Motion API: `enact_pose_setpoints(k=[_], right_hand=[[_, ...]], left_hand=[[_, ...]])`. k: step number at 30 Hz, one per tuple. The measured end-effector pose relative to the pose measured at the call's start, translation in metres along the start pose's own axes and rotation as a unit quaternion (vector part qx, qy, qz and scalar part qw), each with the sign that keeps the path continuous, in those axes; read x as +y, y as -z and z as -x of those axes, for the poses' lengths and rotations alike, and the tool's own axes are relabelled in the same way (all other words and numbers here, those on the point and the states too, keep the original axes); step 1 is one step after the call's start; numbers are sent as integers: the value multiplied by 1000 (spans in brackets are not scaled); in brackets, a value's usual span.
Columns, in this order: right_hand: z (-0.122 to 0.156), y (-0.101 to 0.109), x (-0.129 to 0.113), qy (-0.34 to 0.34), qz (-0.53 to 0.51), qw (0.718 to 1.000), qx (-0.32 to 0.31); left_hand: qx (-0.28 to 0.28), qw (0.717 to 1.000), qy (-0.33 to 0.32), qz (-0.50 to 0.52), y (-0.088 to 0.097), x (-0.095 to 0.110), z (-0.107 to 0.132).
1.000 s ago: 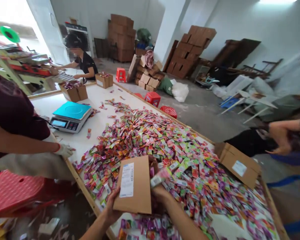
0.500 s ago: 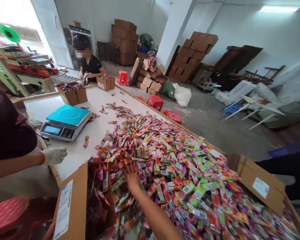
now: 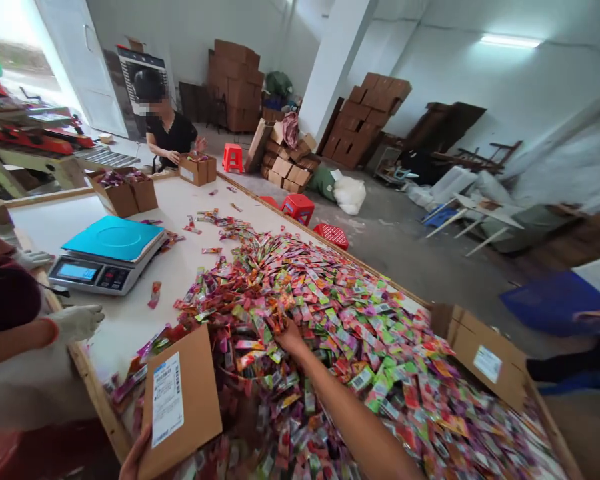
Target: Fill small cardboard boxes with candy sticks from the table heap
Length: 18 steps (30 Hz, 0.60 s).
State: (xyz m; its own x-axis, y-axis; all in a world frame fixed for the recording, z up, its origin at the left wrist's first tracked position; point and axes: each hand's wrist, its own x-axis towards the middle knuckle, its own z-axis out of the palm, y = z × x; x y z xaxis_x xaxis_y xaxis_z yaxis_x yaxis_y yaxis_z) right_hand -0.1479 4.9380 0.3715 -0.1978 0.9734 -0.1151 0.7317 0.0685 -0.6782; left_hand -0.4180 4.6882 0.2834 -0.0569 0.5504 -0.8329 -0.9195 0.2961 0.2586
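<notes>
Your left hand (image 3: 136,457), at the lower left of the frame, grips the labelled cardboard carton (image 3: 200,393) by its near lower edge. The carton leans on the heap's near side, and its mouth appears to face right, probably so that sachets can pass straight in; blur hides most of the inside. Your right hand (image 3: 291,339) is at the frame's centre, its fingertips in among the printed sachets (image 3: 325,293); you can't tell from this view whether they have closed on any. The sachets lie around those fingers and spread from the centre to the lower right, with the carton to the left of your right hand, well apart from it. The table's raised wooden rim (image 3: 97,403) likely keeps loose pieces from sliding off, and the digital scale (image 3: 110,253) sits clear of the heap, at the left, perhaps to leave its plate uncovered.
</notes>
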Motion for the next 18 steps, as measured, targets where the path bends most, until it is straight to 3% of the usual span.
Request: enact_pose_setpoints(k=[5, 9, 11, 15, 16, 18], right_hand=[[59, -7, -20, -23, -120, 992, 9], [83, -13, -27, -65, -255, 963, -61], [86, -9, -25, -135, -363, 915, -116], [81, 10, -14, -240, -538, 753, -293], [80, 15, -12, -246, -549, 734, -315], [78, 24, -9, -257, -541, 735, -316]], left_hand=[[-8, 1000, 8, -27, -36, -16, -13], [-13, 998, 27, -52, -53, -26, -21], [-22, 998, 32, -53, -62, -32, -23], [-39, 996, 53, -63, -87, -48, -22], [-42, 996, 52, -67, -94, -54, -22], [-50, 994, 54, -75, -105, -66, -23]])
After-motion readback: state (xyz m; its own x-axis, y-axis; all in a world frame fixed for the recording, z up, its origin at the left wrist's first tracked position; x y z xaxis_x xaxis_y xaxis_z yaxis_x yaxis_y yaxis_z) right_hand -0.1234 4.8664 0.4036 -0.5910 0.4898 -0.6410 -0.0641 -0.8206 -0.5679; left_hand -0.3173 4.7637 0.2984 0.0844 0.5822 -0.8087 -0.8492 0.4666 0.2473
